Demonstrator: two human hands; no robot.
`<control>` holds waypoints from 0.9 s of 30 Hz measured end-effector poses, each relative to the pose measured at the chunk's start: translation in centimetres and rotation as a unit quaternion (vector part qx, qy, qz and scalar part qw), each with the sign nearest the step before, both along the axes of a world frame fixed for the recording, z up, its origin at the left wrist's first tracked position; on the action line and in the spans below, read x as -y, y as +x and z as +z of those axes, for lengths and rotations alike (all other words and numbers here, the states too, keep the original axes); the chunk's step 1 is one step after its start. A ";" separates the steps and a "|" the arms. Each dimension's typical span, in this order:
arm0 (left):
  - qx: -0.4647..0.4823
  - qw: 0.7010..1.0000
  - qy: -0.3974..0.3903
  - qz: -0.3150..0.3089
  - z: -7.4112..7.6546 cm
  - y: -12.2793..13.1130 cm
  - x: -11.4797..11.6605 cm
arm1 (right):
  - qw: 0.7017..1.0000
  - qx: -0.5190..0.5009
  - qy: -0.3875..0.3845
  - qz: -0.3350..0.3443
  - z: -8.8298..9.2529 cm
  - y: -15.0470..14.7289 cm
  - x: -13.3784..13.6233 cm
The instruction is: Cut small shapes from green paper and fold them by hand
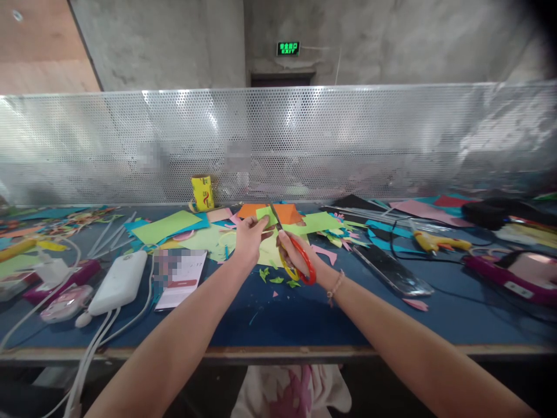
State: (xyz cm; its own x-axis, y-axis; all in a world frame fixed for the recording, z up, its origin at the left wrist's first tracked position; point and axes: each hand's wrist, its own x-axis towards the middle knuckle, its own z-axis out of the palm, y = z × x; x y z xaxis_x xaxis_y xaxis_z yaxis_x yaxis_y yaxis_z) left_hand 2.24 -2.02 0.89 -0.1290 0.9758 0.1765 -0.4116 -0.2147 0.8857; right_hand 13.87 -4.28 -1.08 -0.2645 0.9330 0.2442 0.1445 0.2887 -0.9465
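My left hand (251,238) pinches a small piece of light green paper (265,216) above the middle of the table. In my right hand (296,252) is a pair of scissors (310,270) with red and yellow handles. Its dark blades point up and away, right at the edge of the green piece; whether they are biting into it I cannot tell. Small green leaf-like cuttings (277,280) lie on the table just below the hands. Behind them rests a sheet of orange paper (289,213), with pale green paper (217,241) under and beside my left hand.
A power bank (119,281) with white cables and a lit phone (185,284) lie at left. To the right are a dark phone (391,270), a yellow glue gun (439,241) and a purple power strip (511,278). A perforated metal screen (278,139) closes off the back.
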 end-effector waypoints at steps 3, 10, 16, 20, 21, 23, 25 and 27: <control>0.012 1.000 -0.005 -0.007 0.1 0.0 0.0 | 1.000 0.009 0.009 -0.006 0.1 -0.1 0.2; 0.023 0.999 -0.011 -0.019 0.1 0.0 0.0 | 1.000 0.000 -0.009 -0.010 0.1 -0.2 0.5; 0.012 1.000 -0.015 -0.019 -0.3 0.1 -0.3 | 0.999 -0.032 -0.029 0.019 -0.1 0.0 0.3; 0.004 1.000 -0.019 -0.021 -0.2 0.1 -0.2 | 0.999 -0.022 -0.030 0.010 0.2 0.1 0.4; 0.005 1.000 -0.020 -0.020 -0.1 0.1 -0.2 | 0.999 -0.024 -0.031 0.011 0.3 0.1 0.4; 0.007 1.000 -0.020 -0.020 0.0 0.1 -0.1 | 0.999 -0.034 -0.035 0.018 0.3 0.1 0.4; 0.009 0.999 -0.022 -0.023 0.0 0.0 -0.1 | 0.998 -0.047 -0.046 0.021 0.4 0.1 0.4; 0.010 0.999 -0.023 -0.022 0.0 0.0 -0.1 | 0.996 -0.056 -0.059 0.020 0.4 0.0 0.4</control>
